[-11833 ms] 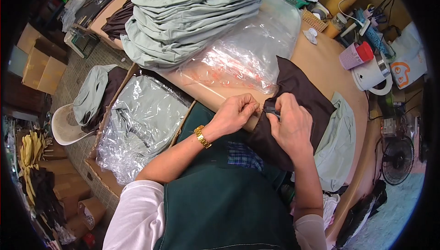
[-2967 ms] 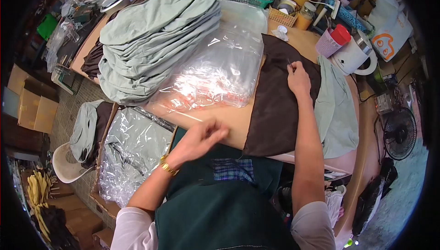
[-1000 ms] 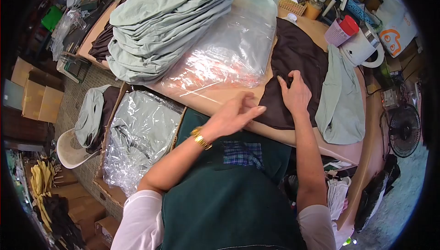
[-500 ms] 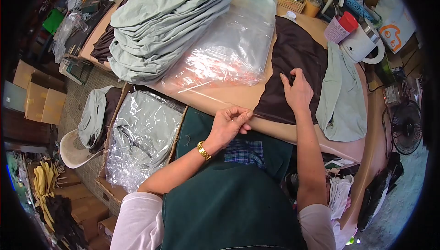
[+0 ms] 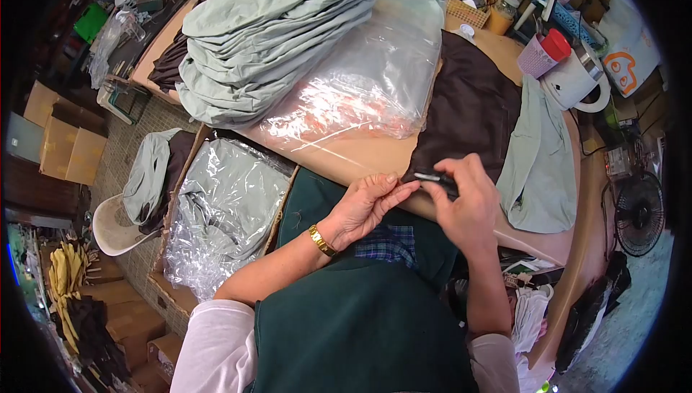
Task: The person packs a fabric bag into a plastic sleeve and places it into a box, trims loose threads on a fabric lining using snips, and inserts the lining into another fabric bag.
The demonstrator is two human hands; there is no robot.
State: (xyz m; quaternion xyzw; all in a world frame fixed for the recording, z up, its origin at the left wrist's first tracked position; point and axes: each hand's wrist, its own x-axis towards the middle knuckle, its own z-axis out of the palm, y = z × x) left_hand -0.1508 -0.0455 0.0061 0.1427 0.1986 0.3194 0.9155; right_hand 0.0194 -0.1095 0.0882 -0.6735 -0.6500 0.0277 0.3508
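Note:
Dark brown cloth [image 5: 468,104] lies flat at the front edge of the tan table. My left hand [image 5: 371,204] is closed at the cloth's near left corner, thumb against fingers; what it pinches is too small to make out. Just to its right, my right hand [image 5: 467,197] grips a small dark cutter [image 5: 441,179] with a metal tip, which points at that corner. Pale green cloth [image 5: 542,162] rests on the table, right of the brown cloth.
A tall stack of pale green cloth [image 5: 270,40] stands beside clear plastic bags [image 5: 367,68]. An open carton [image 5: 175,209] holds plastic-wrapped cloth at the left. A pink basket [image 5: 535,59], a white kettle [image 5: 577,83] and a fan [image 5: 638,205] are at the right.
My right hand has come down from the middle of the brown cloth to its near left corner, the cutter now showing. My left hand has shifted slightly to the right.

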